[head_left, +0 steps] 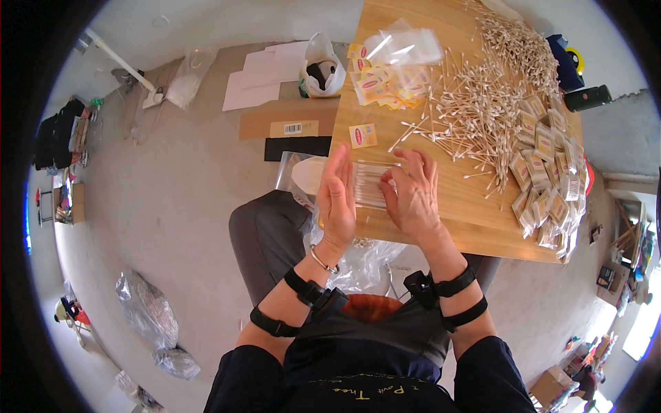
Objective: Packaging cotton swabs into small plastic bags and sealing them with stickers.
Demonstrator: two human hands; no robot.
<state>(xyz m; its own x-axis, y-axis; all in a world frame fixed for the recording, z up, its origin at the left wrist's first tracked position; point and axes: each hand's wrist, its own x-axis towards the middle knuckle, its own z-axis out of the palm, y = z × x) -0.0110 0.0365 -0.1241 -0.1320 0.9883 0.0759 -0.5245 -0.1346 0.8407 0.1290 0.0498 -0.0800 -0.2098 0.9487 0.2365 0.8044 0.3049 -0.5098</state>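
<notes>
A row of cotton swabs (pixel 370 184) lies side by side near the table's left edge, between my two hands. My left hand (pixel 337 199) stands on edge with its fingers stretched out, its palm against the left ends of the row. At the right ends, my right hand (pixel 414 196) is curled, thumb and forefinger pinched on cotton swabs; how many it grips is hidden. A small yellow printed card (pixel 363 135) lies flat just beyond my left fingertips. Farther off spreads a big loose heap of cotton swabs (pixel 475 103).
Several yellow cards (pixel 392 86) and clear plastic bags (pixel 406 47) lie at the wooden table's (pixel 454 230) far left. Filled swab packets (pixel 547 172) pile up at its right edge, near a dark green cylinder (pixel 587 98). A white bag (pixel 321 65) stands beyond the left edge.
</notes>
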